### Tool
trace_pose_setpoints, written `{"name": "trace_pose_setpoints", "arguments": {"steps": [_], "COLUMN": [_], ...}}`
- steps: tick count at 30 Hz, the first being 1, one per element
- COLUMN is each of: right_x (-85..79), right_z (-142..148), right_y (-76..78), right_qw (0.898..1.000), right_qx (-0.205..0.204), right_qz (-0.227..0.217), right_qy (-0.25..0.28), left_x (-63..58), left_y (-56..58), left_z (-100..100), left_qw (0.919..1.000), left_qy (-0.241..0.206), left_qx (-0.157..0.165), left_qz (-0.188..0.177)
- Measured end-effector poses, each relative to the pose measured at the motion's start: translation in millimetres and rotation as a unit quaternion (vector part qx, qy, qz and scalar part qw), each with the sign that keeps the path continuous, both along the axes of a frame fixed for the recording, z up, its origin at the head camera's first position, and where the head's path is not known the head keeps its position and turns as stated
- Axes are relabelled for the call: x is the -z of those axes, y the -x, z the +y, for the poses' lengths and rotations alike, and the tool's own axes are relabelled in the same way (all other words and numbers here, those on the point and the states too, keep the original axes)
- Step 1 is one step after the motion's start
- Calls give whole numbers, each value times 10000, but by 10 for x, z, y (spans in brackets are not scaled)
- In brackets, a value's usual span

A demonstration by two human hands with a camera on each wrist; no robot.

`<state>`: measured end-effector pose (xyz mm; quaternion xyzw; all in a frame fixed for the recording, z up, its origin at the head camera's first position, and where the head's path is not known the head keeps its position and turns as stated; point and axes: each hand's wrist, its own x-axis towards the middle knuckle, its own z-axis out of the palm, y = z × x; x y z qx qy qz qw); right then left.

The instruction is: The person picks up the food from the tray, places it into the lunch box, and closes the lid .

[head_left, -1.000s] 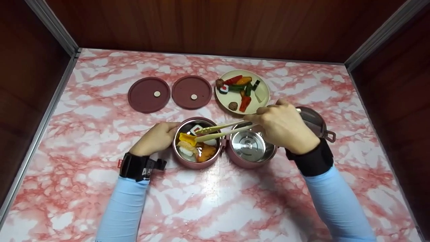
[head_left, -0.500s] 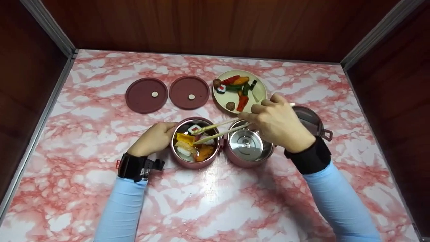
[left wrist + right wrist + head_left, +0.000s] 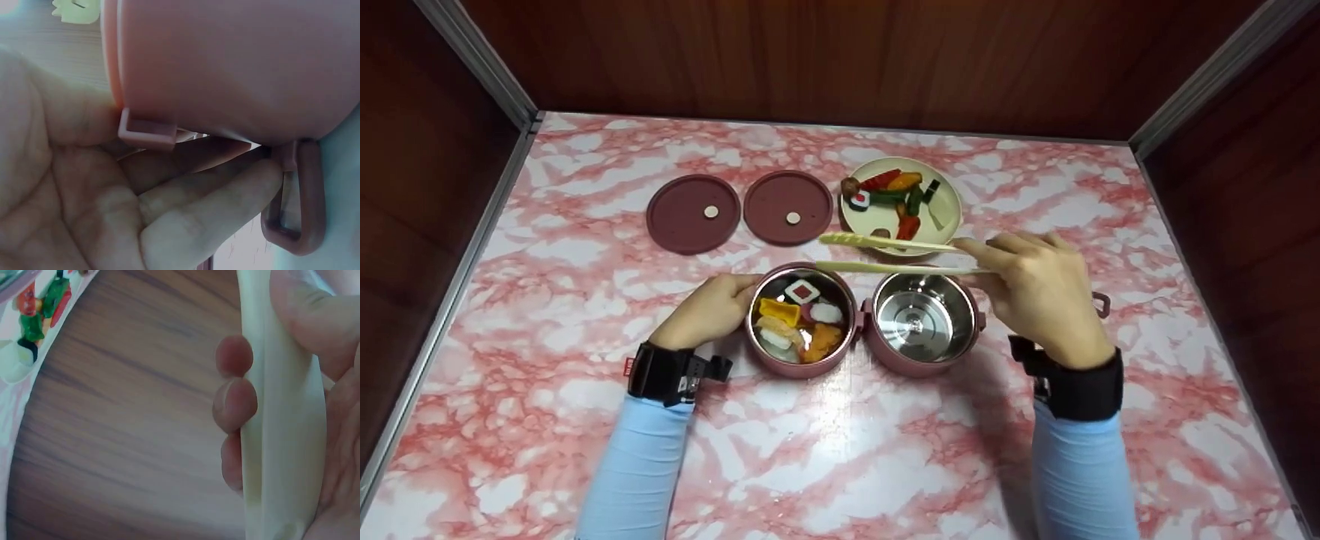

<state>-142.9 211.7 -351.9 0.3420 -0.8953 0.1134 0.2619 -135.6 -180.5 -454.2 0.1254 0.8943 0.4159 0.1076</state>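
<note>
My left hand (image 3: 705, 311) holds the side of a pink lunch pot (image 3: 799, 369). In the left wrist view its fingers (image 3: 197, 219) lie along the pot's wall, one tip at the brown handle (image 3: 312, 197). Inside that pot are a sushi roll (image 3: 802, 292), a yellow piece (image 3: 778, 310), a fried brown piece (image 3: 821, 341) and other toy foods. My right hand (image 3: 1039, 292) grips cream tongs (image 3: 900, 268), whose arms stand apart with nothing between the tips, over the far rims. A second pink pot (image 3: 915, 366), joined on the right, shows its bare steel bottom.
Two dark red round lids (image 3: 682, 225) (image 3: 780, 199) lie at the back left. A cream plate (image 3: 862, 225) with several toy vegetables, meatballs and a sushi roll is behind the pots. A brown handle (image 3: 1101, 304) sticks out beyond my right hand. Wooden walls (image 3: 825, 60) enclose the table.
The tongs have risen out of the left pot and moved back and right, their arms spreading, with the right hand. The white piece they were on now lies in the pot. The left hand stays put.
</note>
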Motion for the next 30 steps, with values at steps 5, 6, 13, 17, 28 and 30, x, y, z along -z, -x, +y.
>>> {"name": "trace_pose_setpoints", "arguments": {"steps": [5,6,13,17,28,30], "right_x": [119,141,293,361,654,688], "right_z": [198,238,469,571,490,457], "right_y": [-45,-50,-18,48,313,329], "right_qw": [9964,9950,9781,9679,9710,9694], "right_qx": [493,634,1724,2106,1804,1835], "right_qz": [-112,-148,-637,-1046,-1468,-1571], "right_qy": [679,759,974,884,552,434], "left_x": [-10,-12,-7,-3,-1,8], "left_y": [6,4,-4,1,1,9], "left_z": [17,17,4,-1,-11,-8], "left_qw": [10000,10000,9998,9998,10000,9999], "left_qy": [-21,-23,-65,-49,81,65], "left_qx": [-39,-58,-70,-47,40,71], "left_qz": [-43,-68,-198,-176,-40,-27]}}
